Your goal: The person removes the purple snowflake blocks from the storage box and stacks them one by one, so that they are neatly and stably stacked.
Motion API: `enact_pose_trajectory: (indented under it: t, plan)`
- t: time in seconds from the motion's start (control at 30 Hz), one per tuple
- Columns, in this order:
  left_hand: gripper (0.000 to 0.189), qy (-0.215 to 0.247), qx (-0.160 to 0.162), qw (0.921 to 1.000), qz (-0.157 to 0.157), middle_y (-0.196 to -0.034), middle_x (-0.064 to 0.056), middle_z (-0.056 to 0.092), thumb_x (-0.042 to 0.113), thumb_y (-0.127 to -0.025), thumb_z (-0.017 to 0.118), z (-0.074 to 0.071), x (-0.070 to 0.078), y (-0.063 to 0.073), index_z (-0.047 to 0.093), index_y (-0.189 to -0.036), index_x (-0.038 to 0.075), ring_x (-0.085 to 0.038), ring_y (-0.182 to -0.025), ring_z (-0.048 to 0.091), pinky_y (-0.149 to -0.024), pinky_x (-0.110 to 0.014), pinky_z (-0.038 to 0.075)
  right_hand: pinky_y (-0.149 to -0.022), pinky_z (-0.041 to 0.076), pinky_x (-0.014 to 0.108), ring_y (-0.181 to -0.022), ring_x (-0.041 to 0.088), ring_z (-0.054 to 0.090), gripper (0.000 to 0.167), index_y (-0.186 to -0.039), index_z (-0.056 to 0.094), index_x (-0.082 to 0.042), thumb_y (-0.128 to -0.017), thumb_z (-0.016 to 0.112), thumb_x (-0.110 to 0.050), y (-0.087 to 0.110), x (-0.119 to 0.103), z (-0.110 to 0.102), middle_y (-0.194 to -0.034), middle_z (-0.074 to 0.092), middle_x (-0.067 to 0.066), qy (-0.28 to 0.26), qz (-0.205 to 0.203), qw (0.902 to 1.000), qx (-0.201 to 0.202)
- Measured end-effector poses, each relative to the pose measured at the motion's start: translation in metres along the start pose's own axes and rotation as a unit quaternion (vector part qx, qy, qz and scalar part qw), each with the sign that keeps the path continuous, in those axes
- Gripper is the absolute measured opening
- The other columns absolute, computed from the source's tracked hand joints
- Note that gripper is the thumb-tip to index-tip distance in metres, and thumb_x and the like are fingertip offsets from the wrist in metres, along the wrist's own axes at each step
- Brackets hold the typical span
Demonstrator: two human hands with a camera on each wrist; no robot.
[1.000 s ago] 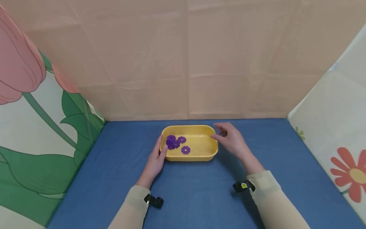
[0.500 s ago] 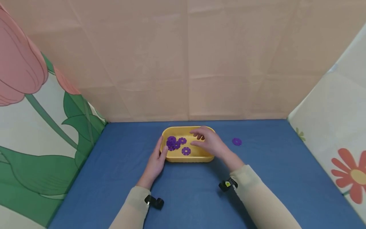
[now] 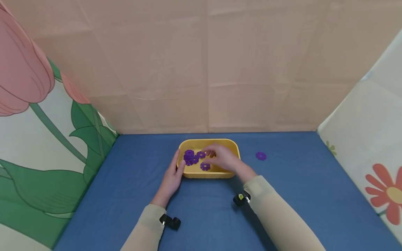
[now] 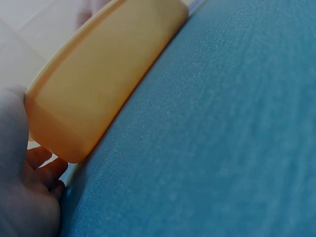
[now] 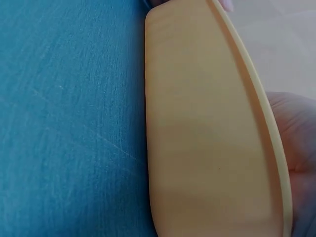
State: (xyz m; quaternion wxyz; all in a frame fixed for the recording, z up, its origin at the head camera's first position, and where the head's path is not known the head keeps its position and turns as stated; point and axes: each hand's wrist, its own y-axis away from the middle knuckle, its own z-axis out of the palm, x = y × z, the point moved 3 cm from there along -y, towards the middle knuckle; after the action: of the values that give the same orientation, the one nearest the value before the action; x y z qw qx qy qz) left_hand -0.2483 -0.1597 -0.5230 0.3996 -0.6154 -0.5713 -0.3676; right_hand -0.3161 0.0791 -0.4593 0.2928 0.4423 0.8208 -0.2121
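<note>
The left end of the yellow tray (image 3: 209, 176) is still being gripped by the left hand (image 3: 170, 176), thumb at the rim, so nothing's changed there. The clump of purple discs (image 3: 189, 158) inside looks unmoved too. A bit further right, a single loose disc (image 3: 205, 167) has now been reached over by the right hand (image 3: 222, 157), which was seen at the right rim a second ago. Its thumb and finger are parted with nothing visibly held; whether a disc is touched can't be told. Far right, a lone disc (image 3: 261, 156) has been revealed on the blue cloth (image 3: 201, 209) (that spot was covered by the hand), so one's out, the rest are in.
</note>
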Motion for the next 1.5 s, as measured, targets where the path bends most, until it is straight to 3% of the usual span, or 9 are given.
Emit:
enact_pose_trajectory:
  t: [0.47, 0.7, 0.97, 1.23, 1.5]
  plan:
    - [0.069, -0.003, 0.006, 1.0, 0.0, -0.182, 0.0, 0.024, 0.056, -0.118, 0.043, -0.001, 0.001, 0.0, 0.019, -0.179, 0.035, -0.031, -0.167, 0.022, -0.133, -0.061, 0.02, -0.096, 0.059, 0.044, -0.1, 0.021, 0.066, 0.037, -0.136, 0.077, -0.009, -0.101, 0.085, -0.02, -0.011, 0.01, 0.008, -0.108, 0.075, 0.002, -0.003, 0.032, 0.9985, -0.044]
    - [0.066, 0.003, 0.007, 0.9999, 0.009, -0.182, -0.002, 0.024, 0.044, -0.12, 0.046, 0.003, 0.003, -0.003, 0.02, -0.179, 0.029, -0.031, -0.167, 0.022, -0.133, -0.06, 0.019, -0.103, 0.058, 0.047, -0.106, 0.023, 0.068, 0.037, -0.134, 0.079, -0.01, -0.101, 0.086, -0.023, -0.01, 0.016, 0.008, -0.117, 0.077, 0.005, 0.014, 0.048, 0.9969, -0.061]
    - [0.071, 0.002, 0.003, 1.0, 0.006, -0.183, -0.001, 0.023, 0.059, -0.117, 0.043, 0.003, 0.003, -0.004, 0.018, -0.179, 0.034, -0.03, -0.167, 0.02, -0.134, -0.06, 0.018, -0.111, 0.052, 0.053, -0.117, 0.026, 0.065, 0.038, -0.138, 0.078, -0.012, -0.102, 0.084, -0.021, -0.007, 0.015, 0.004, -0.129, 0.075, 0.005, -0.009, 0.038, 0.9941, -0.101]
    - [0.066, 0.006, 0.005, 0.9999, 0.008, -0.182, -0.001, 0.023, 0.048, -0.12, 0.045, 0.004, 0.003, -0.003, 0.018, -0.179, 0.033, -0.031, -0.167, 0.021, -0.134, -0.06, 0.018, -0.115, 0.051, 0.054, -0.121, 0.027, 0.064, 0.039, -0.139, 0.078, -0.013, -0.101, 0.085, -0.019, -0.007, 0.017, 0.005, -0.134, 0.075, 0.003, -0.013, 0.043, 0.9921, -0.117]
    - [0.079, -0.002, 0.001, 1.0, -0.002, -0.182, 0.001, 0.023, 0.072, -0.112, 0.039, 0.005, 0.007, -0.002, 0.018, -0.179, 0.036, -0.03, -0.167, 0.021, -0.134, -0.059, 0.018, -0.115, 0.05, 0.054, -0.124, 0.027, 0.061, 0.036, -0.135, 0.08, -0.015, -0.099, 0.086, -0.016, -0.005, 0.017, 0.004, -0.134, 0.068, 0.004, -0.002, 0.052, 0.9911, -0.122]
